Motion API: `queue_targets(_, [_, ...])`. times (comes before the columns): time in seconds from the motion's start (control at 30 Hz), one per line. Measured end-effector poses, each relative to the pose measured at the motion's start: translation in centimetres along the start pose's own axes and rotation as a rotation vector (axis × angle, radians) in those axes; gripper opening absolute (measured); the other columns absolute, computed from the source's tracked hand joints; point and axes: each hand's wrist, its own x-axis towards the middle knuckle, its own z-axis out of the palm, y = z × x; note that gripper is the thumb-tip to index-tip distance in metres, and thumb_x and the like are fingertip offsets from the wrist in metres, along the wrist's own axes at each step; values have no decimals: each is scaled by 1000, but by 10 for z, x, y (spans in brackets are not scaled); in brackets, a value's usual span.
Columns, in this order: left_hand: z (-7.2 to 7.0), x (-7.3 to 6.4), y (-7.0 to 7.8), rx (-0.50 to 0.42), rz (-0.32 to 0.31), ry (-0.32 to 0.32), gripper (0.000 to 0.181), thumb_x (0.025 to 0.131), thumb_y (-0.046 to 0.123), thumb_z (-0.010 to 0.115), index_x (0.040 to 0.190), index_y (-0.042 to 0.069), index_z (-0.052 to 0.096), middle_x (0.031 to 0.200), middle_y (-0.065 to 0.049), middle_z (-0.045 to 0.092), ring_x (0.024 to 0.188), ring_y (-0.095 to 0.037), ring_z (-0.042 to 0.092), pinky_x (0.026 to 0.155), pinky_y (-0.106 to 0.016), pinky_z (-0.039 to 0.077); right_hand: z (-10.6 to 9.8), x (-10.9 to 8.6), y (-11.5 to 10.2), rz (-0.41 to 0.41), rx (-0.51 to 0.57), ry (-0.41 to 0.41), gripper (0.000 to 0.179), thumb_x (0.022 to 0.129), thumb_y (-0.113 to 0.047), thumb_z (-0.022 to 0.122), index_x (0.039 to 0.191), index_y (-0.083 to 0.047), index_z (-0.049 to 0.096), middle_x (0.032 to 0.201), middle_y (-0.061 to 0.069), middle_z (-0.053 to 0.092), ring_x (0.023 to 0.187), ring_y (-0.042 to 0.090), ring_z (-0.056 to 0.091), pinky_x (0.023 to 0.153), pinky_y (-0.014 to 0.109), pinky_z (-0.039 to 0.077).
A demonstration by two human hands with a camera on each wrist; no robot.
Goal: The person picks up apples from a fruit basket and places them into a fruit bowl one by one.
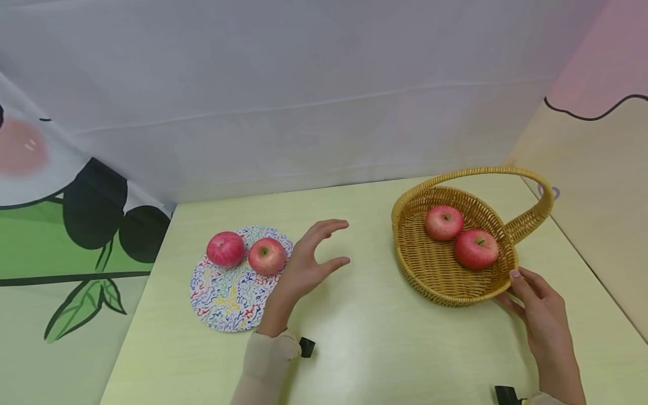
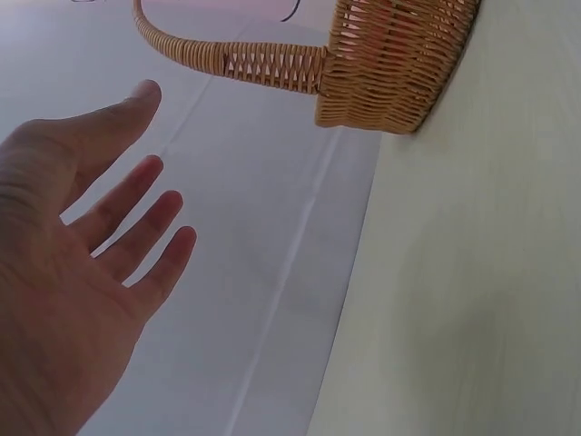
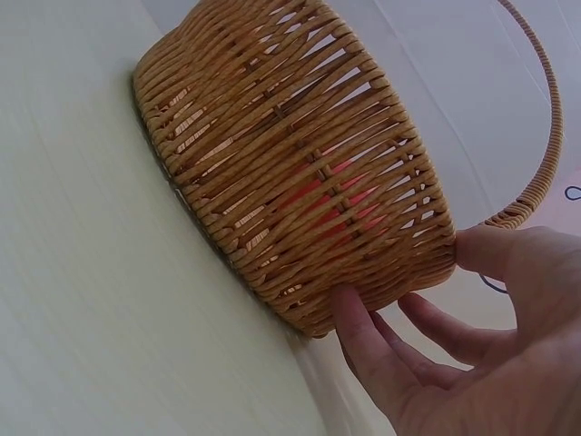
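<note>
My left hand [image 1: 304, 264] hovers above the table between the apples and the basket, fingers bent gently apart from the thumb and holding nothing. In the left wrist view, the left hand [image 2: 82, 245] has bare space before its palm. At the right, my right hand [image 1: 544, 309] grips the near right side of a wicker basket [image 1: 430, 275], thumb at the rim and fingers against the outer wall. Inside the basket lie two red apples, one apple [image 1: 444, 222] behind the other apple [image 1: 476, 249]. The right wrist view shows the fingertips [image 3: 359, 336] touching the woven wall.
On the left, a round, multicoloured patterned mat or plate [image 1: 223, 306] bears a dark pink apple [image 1: 225, 249] and a lighter apple [image 1: 266, 256]. The basket's tall handle [image 1: 486, 170] arches over it. A pale cloth wall [image 1: 304, 112] stands behind the light table [image 1: 364, 349].
</note>
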Motion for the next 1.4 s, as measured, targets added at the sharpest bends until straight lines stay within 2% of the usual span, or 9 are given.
queue_targets(0.1, [8, 5, 2, -19, 26, -27, 63, 85, 9, 86, 143, 14, 61, 146, -1, 61, 141, -18, 53, 114, -44, 49, 0, 0, 0, 3, -3, 0, 20, 102, -22, 67, 123, -19, 69, 109, -13, 72, 95, 2, 72, 75, 22, 63])
queue_targets(0.23, [18, 11, 3, -34, 36, -61, 62, 86, 12, 86, 143, 16, 61, 146, 0, 62, 141, -16, 53, 115, -41, 49, 0, -1, 0, -1, -5, 1, 20, 103, -22, 66, 122, -19, 69, 109, -13, 72, 95, 2, 72, 75, 22, 63])
queue_targets(0.53, [41, 17, 18, -16, -18, -90, 62, 89, 21, 85, 145, 21, 59, 145, 5, 61, 140, -12, 53, 117, -39, 47, 0, 1, 0, -5, -2, 3, 20, 102, -21, 67, 122, -19, 70, 109, -13, 72, 94, 2, 73, 75, 23, 64])
queue_targets(0.7, [57, 19, 25, -66, 7, -132, 59, 90, 20, 83, 145, 19, 59, 145, 3, 62, 138, -12, 55, 115, -38, 48, 0, 1, 0, -8, 3, 1, 20, 102, -21, 67, 122, -19, 70, 109, -12, 72, 94, 2, 73, 74, 23, 64])
queue_targets(0.9, [74, 23, 34, -148, 16, -186, 61, 92, 16, 81, 147, 17, 56, 148, -4, 60, 140, -12, 53, 115, -46, 48, 0, 1, -1, -1, 1, -1, 20, 102, -22, 67, 122, -19, 69, 109, -12, 72, 94, 2, 73, 74, 23, 64])
queue_targets(1.0, [82, 27, 39, -231, -20, -200, 63, 93, 15, 80, 150, 18, 53, 151, -3, 59, 143, -14, 52, 117, -46, 48, 0, 1, -1, 2, 4, -1, 20, 102, -22, 67, 122, -19, 69, 109, -12, 72, 94, 2, 73, 74, 23, 64])
queue_targets(1.13, [93, 32, 45, -338, -99, -206, 64, 95, 16, 78, 152, 20, 51, 154, -1, 57, 145, -17, 51, 118, -38, 47, 1, 2, -1, 4, 17, -4, 19, 102, -21, 67, 121, -19, 70, 109, -12, 72, 94, 2, 73, 75, 23, 64])
queue_targets(1.23, [99, 36, 48, -348, -124, -209, 64, 95, 17, 78, 153, 19, 50, 155, -1, 56, 146, -17, 50, 118, -34, 46, 0, 1, -1, 6, 13, 0, 19, 102, -21, 67, 122, -19, 69, 110, -12, 72, 95, 2, 73, 75, 23, 64])
queue_targets(1.4, [110, 44, 53, -304, -185, -196, 69, 94, 22, 79, 155, 22, 48, 157, 3, 53, 146, -12, 49, 118, -33, 46, 0, 0, -2, 10, 11, 6, 20, 102, -21, 67, 122, -19, 69, 110, -12, 71, 94, 2, 73, 74, 23, 63])
